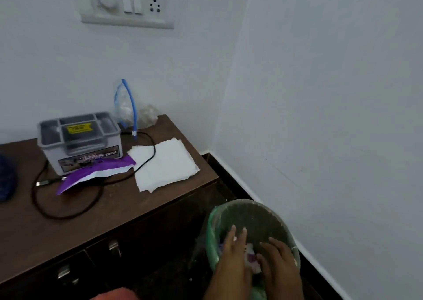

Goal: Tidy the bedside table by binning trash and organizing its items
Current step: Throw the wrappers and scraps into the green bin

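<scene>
While the crumpled white-and-purple scrap (251,257) sits inside the green bin (270,204) on the floor, the left hand (233,256) and right hand (280,263) lie close together on either side of it, fingers extended, pressing rather than gripping. Binning seems underway; the next move is probably up to the purple wrapper (96,174) and tissues (164,164) on the bedside table (114,208).

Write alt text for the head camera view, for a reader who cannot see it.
The left hand and right hand reach into a green bin on the floor, with a white and purple scrap between them. The bedside table beside it holds a grey box, a purple wrapper, white tissues, a black cable and a zip bag.
</scene>
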